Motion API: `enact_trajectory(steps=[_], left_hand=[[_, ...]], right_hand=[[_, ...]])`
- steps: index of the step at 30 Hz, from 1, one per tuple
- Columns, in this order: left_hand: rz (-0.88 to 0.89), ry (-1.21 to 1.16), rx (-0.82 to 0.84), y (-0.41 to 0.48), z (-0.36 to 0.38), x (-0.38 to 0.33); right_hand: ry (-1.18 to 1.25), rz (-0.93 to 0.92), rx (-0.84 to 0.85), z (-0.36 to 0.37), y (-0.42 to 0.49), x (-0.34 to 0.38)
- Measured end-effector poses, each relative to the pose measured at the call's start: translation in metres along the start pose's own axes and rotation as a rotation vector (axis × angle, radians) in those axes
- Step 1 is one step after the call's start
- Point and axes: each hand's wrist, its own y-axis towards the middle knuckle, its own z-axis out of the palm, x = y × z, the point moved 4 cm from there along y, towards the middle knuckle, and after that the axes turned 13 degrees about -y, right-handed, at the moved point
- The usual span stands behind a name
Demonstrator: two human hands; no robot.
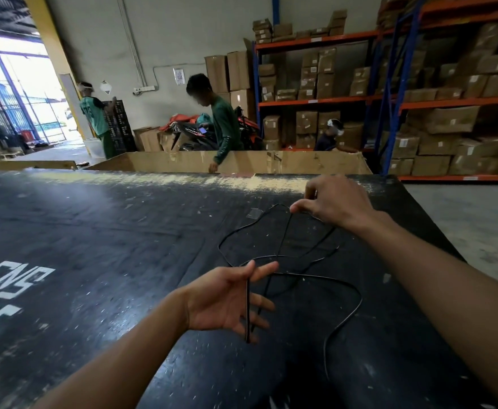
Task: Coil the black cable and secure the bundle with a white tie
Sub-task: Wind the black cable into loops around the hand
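A thin black cable point(348, 312) lies in loose, crossing loops on the black table point(94, 231), between my two hands. My left hand point(227, 299) is palm up near the front, fingers spread, with a doubled stretch of the cable pinched at the thumb and hanging across the palm. My right hand point(333, 202) is farther back and to the right, its thumb and fingers pinching a loop of the same cable just above the tabletop. No white tie is visible.
The table is scratched and carries white lettering point(9, 280) at the left. Behind it stands a big open cardboard box point(241, 162) with a person point(224, 125) leaning on it. Shelves of cartons point(418, 113) fill the right; two more people and a motorbike are farther back.
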Motion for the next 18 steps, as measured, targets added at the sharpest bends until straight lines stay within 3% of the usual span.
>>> enact_trajectory(steps=[8, 11, 18], left_hand=[[0.049, -0.046, -0.130, 0.008, -0.016, -0.015], [0.149, -0.139, -0.154, 0.006, -0.024, -0.029], [0.460, -0.289, -0.136, -0.019, -0.036, -0.077]], right_hand=[[0.068, -0.081, -0.104, -0.024, -0.004, 0.033], [0.144, -0.088, -0.113, -0.033, -0.009, 0.041], [0.359, -0.131, 0.158, -0.008, -0.058, 0.064]])
